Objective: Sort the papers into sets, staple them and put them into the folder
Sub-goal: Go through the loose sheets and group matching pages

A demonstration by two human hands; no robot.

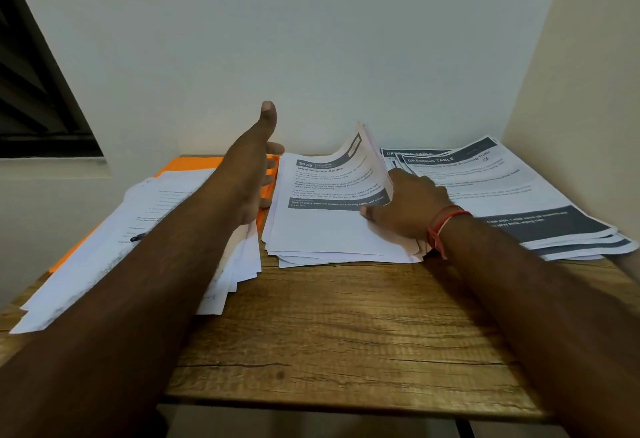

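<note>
One pile (329, 229) | long axis toward wall | right hand (408, 209) holds sheet (367, 160) upright

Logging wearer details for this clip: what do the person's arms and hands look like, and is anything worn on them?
Both arms are bare as far as the picture shows, with no sleeves and no gloves. The right hand has a red thread band tied round its wrist, made of several strands with a paler one among them. The left hand and its wrist show no band, watch or ring.
</note>
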